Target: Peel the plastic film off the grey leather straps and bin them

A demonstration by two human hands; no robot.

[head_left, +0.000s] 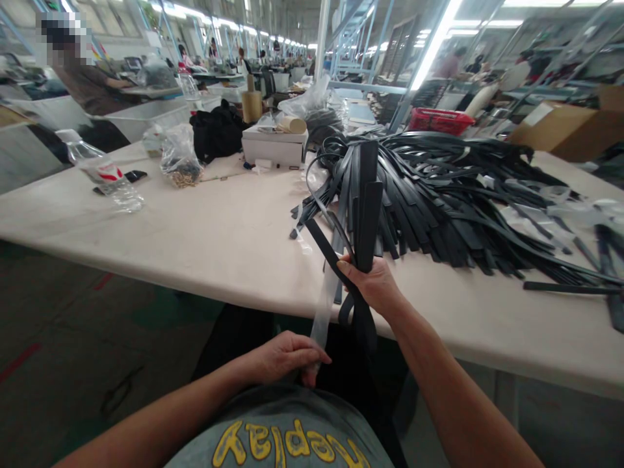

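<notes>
My right hand [373, 283] is closed round a bundle of black belt straps [368, 214] that stands up from the table's near edge, with strap ends hanging below the hand. My left hand [287, 357] is closed near my waist, pinching the lower end of a clear plastic strip [325, 305] that runs up toward the bundle. A large heap of black straps [453, 195] lies on the white table [205, 240] just beyond my right hand.
Far left on the table lie a plastic bottle [104, 172], a clear bag of small parts [180, 159], a black bag [217, 133] and a white box [273, 146]. A red basket [439, 120] and cardboard box [568, 127] stand beyond. A person sits at back left.
</notes>
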